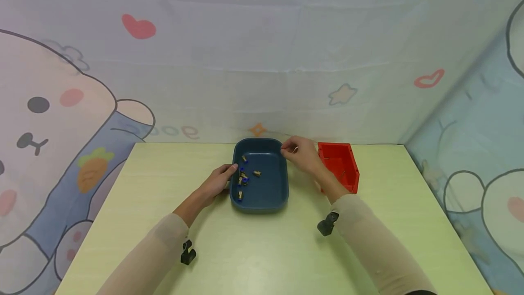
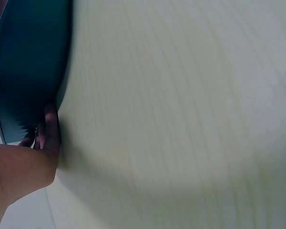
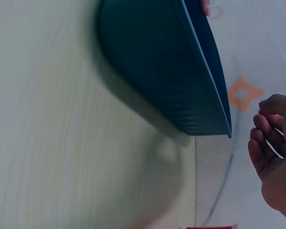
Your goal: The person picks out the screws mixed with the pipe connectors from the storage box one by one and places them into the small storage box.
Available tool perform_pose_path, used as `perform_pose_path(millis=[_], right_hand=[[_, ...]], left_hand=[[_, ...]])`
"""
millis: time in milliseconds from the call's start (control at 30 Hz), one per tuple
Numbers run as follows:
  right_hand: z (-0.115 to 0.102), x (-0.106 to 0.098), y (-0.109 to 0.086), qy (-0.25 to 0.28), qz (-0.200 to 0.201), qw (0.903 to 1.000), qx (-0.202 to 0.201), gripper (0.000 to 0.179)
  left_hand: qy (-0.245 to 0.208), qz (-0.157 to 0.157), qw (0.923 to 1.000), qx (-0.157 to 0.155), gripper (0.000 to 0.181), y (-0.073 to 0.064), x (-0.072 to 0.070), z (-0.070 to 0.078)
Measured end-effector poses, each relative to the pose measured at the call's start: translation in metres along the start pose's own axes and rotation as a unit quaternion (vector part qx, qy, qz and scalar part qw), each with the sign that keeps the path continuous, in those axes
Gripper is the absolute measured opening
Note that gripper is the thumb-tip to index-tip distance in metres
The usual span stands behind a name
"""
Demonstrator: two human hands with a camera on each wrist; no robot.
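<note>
My left hand (image 1: 217, 182) grips the left rim of a dark blue tray (image 1: 270, 195), thumb over the edge and fingers against the outer wall. In the left wrist view, those fingers (image 2: 51, 131) touch the tray's side. Inside it, mostly on the left, lie several small brass push-in fittings (image 1: 240, 195) with blue collars. Just beyond the tray's upper right corner hovers my right hand (image 1: 302, 153), fingers curled and thumb meeting the index fingertip. The right wrist view shows this hand (image 3: 276, 143) apart from the rim, with no thing visible between its fingertips.
Right of the tray stands a red bin (image 1: 355, 174), partly behind the right forearm, with a few small screw-like pieces (image 1: 326, 158) inside. Behind the pale wooden table (image 1: 184, 163) hangs a printed cloth (image 1: 254, 58). Each sleeve carries a black wrist mount (image 1: 328, 223).
</note>
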State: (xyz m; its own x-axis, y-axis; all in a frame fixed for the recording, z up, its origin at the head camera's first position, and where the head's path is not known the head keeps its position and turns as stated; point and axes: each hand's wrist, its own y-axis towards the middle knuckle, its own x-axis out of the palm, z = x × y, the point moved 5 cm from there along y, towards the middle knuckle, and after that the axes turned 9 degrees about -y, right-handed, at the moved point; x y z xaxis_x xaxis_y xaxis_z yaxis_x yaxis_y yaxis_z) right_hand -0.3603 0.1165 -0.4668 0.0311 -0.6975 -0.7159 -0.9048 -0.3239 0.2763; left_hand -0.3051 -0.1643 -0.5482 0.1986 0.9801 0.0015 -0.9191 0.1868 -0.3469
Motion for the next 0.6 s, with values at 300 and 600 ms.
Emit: perform_pose_path(millis=[300, 600], right_hand=[[-0.007, 0.013, 0.005, 0.003, -0.01, 0.9999, -0.005, 0.007], [-0.02, 0.026, 0.006, -0.002, -0.013, 0.9995, -0.03, 0.009]], left_hand=[[0.002, 0.004, 1.0, 0.001, 0.066, -0.001, -0.001, 0.001], [0.019, 0.01, 0.9998, 0.007, 0.064, -0.001, 0.0, 0.002]])
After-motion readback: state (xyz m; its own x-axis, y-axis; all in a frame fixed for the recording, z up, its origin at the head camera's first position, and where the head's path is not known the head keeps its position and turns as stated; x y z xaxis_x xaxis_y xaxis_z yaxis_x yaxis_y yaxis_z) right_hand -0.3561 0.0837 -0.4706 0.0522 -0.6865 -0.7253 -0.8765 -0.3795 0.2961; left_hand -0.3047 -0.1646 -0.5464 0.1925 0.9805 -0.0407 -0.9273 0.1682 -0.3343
